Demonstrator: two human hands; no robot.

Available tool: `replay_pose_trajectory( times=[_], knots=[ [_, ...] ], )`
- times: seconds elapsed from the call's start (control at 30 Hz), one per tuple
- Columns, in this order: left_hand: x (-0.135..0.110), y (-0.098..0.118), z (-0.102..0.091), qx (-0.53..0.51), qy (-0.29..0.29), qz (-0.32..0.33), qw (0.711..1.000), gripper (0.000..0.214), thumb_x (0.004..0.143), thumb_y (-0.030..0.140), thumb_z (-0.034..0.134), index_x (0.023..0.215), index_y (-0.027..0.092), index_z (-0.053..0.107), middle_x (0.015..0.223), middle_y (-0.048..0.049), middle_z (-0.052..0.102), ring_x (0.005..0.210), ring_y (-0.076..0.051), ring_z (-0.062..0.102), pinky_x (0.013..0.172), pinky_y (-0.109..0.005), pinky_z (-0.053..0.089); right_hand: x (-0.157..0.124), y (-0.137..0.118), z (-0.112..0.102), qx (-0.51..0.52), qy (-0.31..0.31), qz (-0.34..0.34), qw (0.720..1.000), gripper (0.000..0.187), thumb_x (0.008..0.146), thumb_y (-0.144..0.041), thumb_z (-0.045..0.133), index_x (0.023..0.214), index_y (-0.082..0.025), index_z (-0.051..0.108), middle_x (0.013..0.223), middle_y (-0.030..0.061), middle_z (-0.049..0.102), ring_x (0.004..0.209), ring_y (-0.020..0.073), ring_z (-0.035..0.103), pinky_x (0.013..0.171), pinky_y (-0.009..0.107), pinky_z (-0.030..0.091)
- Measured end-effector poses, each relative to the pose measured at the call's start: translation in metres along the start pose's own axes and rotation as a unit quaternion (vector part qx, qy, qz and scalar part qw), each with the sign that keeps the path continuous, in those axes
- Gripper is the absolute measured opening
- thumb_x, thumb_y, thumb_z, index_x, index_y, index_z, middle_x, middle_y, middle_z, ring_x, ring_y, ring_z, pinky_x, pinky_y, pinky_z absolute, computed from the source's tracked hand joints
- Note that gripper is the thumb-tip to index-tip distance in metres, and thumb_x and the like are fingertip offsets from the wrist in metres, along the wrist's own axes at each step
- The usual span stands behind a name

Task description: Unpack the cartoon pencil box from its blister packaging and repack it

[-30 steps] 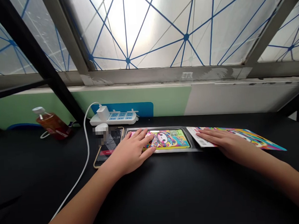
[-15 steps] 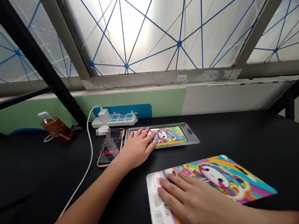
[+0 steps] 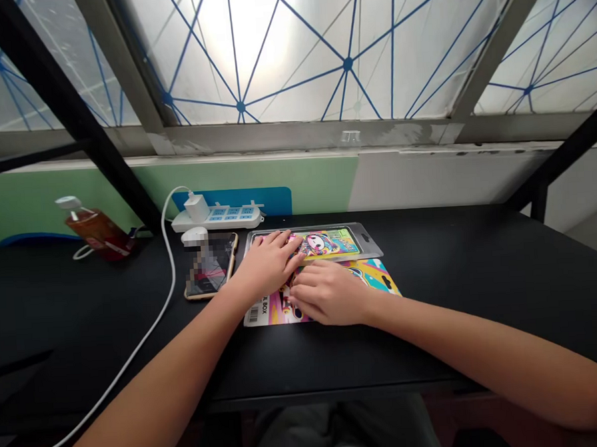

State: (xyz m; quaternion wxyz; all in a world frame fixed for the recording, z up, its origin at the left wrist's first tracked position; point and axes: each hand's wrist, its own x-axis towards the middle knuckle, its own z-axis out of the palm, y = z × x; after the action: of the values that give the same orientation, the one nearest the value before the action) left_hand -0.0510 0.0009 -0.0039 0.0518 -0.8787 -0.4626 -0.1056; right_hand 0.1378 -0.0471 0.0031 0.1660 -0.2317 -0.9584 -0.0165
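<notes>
A clear plastic package (image 3: 367, 242) with a bright cartoon insert lies on the black desk. My left hand (image 3: 273, 261) is spread over its left part, fingers apart. Directly in front, a colourful cartoon-printed card (image 3: 270, 310) lies flat, with a white barcode strip at its left end. Its upper edge meets or slips under the package; I cannot tell which. My right hand (image 3: 335, 291) rests on the card's middle, fingers curled and close together, touching or nearly touching my left hand. Whether those fingers pinch anything is hidden.
A phone (image 3: 215, 268) lies left of the package, beside a small white rounded object (image 3: 194, 237). Behind stand a white power strip (image 3: 233, 217) with a plugged-in charger (image 3: 196, 207) and its cable (image 3: 147, 341). A tilted drink bottle (image 3: 99, 230) is at the left.
My right hand has moved away from me and left with the card, bringing it against the package, and its fingers have curled. My left hand stays on the package. The view has tilted down.
</notes>
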Motion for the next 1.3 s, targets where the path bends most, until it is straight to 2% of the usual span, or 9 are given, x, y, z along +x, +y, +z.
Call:
replay_pose_trajectory(
  times=[0.1,0.23,0.3,0.43,0.63,0.87,1.07,1.2,1.3],
  knots=[
    [-0.002,-0.002,-0.002,-0.002,0.007,-0.002,1.0,0.052,0.106,0.046,0.031,0.147,0.02,0.05,0.155,-0.0127,0.049,0.143,-0.03,0.043,0.113,-0.048,0.035,-0.006,0.034,-0.009,-0.068,0.047,0.086,0.993,0.048,0.104,-0.033,0.03,0.085,-0.017,0.07,0.081,0.0106,0.069,0.08,0.0227,0.062,0.08,0.038,0.048],
    [-0.002,-0.009,-0.009,-0.007,0.02,-0.016,1.0,0.053,0.106,0.049,0.032,0.146,0.02,0.05,0.15,-0.0108,0.055,0.139,-0.029,0.047,0.113,-0.05,0.036,-0.019,0.091,-0.023,-0.033,0.01,0.241,0.97,0.04,0.101,-0.045,0.044,0.11,-0.016,0.07,0.106,0.0149,0.066,0.098,0.0276,0.063,0.085,0.041,0.05],
    [-0.002,-0.013,-0.009,-0.015,0.005,-0.022,1.0,0.053,0.105,0.05,0.033,0.146,0.02,0.05,0.15,-0.0104,0.055,0.139,-0.029,0.047,0.112,-0.05,0.037,-0.027,0.111,-0.026,0.023,-0.02,0.281,0.959,0.05,0.093,-0.058,0.055,0.12,-0.018,0.068,0.113,0.0145,0.062,0.104,0.0287,0.062,0.088,0.041,0.052],
    [0.0,-0.015,-0.006,-0.016,-0.011,-0.022,1.0,0.052,0.105,0.049,0.033,0.145,0.021,0.05,0.152,-0.0113,0.052,0.141,-0.031,0.044,0.113,-0.052,0.036,-0.033,0.129,-0.027,0.065,-0.058,0.294,0.952,0.066,0.081,-0.073,0.061,0.122,-0.022,0.069,0.115,0.0142,0.058,0.114,0.0329,0.057,0.095,0.046,0.051],
    [0.001,-0.012,-0.004,-0.014,-0.006,-0.034,0.999,0.052,0.105,0.049,0.033,0.148,0.022,0.046,0.153,-0.0116,0.05,0.14,-0.032,0.044,0.114,-0.062,0.032,-0.031,0.138,-0.019,0.056,-0.057,0.287,0.955,0.068,0.076,-0.076,0.065,0.117,-0.022,0.07,0.115,0.0144,0.057,0.111,0.034,0.054,0.096,0.05,0.049],
    [-0.002,-0.025,-0.01,-0.018,0.069,-0.046,0.996,0.057,0.103,0.049,0.045,0.153,0.023,0.035,0.147,-0.0123,0.056,0.138,-0.032,0.048,0.118,-0.064,0.022,-0.029,0.121,-0.018,-0.059,0.026,0.25,0.966,0.056,0.074,-0.068,0.074,0.105,-0.022,0.063,0.119,0.0143,0.061,0.109,0.035,0.055,0.093,0.05,0.046],
    [-0.004,-0.036,-0.031,-0.016,0.148,-0.006,0.989,0.041,0.093,0.043,0.069,0.126,0.02,0.062,0.12,-0.0103,0.07,0.115,-0.029,0.062,0.109,-0.051,0.04,-0.025,0.092,-0.039,-0.145,0.065,0.187,0.969,0.026,0.095,-0.04,0.06,0.111,-0.02,0.058,0.105,0.0128,0.068,0.094,0.0308,0.062,0.087,0.045,0.047],
    [-0.021,-0.016,-0.061,-0.003,0.191,0.068,0.979,0.027,0.095,0.032,0.067,0.118,0.019,0.064,0.113,-0.0105,0.067,0.105,-0.027,0.06,0.096,-0.044,0.048,-0.052,0.064,-0.055,-0.18,0.128,0.127,0.967,0.035,0.098,-0.03,0.055,0.132,-0.022,0.052,0.117,0.013,0.066,0.105,0.0305,0.061,0.092,0.046,0.048],
    [-0.049,0.007,-0.066,-0.001,0.194,0.115,0.974,0.021,0.095,0.02,0.063,0.115,0.02,0.063,0.11,-0.0084,0.066,0.102,-0.025,0.058,0.097,-0.045,0.048,-0.089,0.039,-0.047,-0.181,0.171,0.067,0.966,0.043,0.093,-0.019,0.062,0.135,-0.019,0.052,0.112,0.0123,0.067,0.107,0.0286,0.062,0.093,0.044,0.052]
  ],
)
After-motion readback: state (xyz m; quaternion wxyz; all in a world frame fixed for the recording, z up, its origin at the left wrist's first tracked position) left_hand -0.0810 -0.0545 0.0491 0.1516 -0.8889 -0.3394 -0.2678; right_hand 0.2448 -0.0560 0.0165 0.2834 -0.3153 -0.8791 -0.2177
